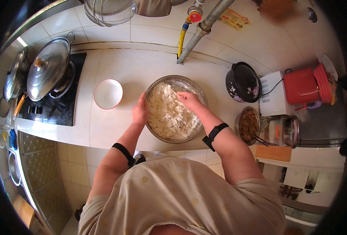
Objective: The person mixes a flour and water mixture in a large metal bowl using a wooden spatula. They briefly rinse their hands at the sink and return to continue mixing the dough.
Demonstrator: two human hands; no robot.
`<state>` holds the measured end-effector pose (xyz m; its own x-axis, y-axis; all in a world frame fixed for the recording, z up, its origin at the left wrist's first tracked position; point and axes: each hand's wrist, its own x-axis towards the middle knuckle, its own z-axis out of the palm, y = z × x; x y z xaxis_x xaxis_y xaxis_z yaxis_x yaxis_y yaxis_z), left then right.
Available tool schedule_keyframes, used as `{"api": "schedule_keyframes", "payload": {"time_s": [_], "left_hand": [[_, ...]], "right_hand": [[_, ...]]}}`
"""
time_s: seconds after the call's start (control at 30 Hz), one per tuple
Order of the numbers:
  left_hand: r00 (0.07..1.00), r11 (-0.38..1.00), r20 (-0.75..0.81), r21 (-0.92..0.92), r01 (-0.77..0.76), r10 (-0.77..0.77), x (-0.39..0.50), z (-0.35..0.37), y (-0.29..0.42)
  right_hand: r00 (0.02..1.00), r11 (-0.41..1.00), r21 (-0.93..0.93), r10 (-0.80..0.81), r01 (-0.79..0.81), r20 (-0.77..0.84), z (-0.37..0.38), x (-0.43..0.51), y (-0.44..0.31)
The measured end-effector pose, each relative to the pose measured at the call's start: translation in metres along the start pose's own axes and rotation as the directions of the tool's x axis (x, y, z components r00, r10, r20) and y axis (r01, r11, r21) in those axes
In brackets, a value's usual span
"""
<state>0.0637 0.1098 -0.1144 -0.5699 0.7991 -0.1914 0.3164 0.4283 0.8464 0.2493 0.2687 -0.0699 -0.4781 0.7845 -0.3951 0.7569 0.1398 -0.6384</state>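
A wide stainless steel bowl [205,102] stands near the counter's front edge, holding a shaggy, lumpy flour dough [173,117] with dry flour along the far wall. My left hand [140,111] grips the bowl's left rim, thumb at the edge and fingers along the outer side. Over the bowl, my right hand [189,100] is closed around a thin pale utensil [175,93] that points into the dough; most of it is hidden, so its exact kind is unclear. Left of the steel bowl sits a white bowl with a red rim [108,94].
A black gas hob [66,111] with a lidded wok [48,70] lies left. At right are a black floral pot [244,82], a bowl of brown filling [249,123] with chopsticks, a glass jar [289,132] and a white appliance [273,94]. A grey pipe [205,28] rises behind.
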Motion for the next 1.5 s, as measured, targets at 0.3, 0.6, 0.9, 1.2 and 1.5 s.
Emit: {"api": "schedule_keyframes", "payload": {"time_s": [0.3, 0.6, 0.9, 1.2, 1.5], "left_hand": [[0.997, 0.999, -0.074, -0.035, 0.036, -0.039, 0.001, 0.006, 0.001], [0.996, 0.997, -0.052, 0.013, 0.074, -0.073, 0.003, 0.007, -0.001], [0.988, 1.0, -0.153, -0.005, -0.009, 0.008, 0.001, 0.009, -0.002], [0.99, 0.997, -0.141, 0.072, -0.018, 0.028, 0.001, 0.008, -0.001], [0.995, 0.995, -0.06, -0.055, 0.078, -0.081, 0.001, 0.0, 0.0]], "right_hand": [[0.955, 0.936, -0.334, -0.008, 0.111, 0.296, 0.009, -0.062, -0.001], [0.869, 0.673, -0.553, -0.342, 0.492, 0.357, -0.002, -0.121, -0.014], [0.993, 0.841, -0.528, -0.106, 0.12, 0.056, -0.029, -0.082, 0.016], [0.978, 0.957, -0.238, -0.191, 0.168, -0.079, -0.018, -0.045, 0.031], [0.938, 0.869, -0.355, -0.321, 0.346, 0.129, -0.011, -0.12, 0.016]]}}
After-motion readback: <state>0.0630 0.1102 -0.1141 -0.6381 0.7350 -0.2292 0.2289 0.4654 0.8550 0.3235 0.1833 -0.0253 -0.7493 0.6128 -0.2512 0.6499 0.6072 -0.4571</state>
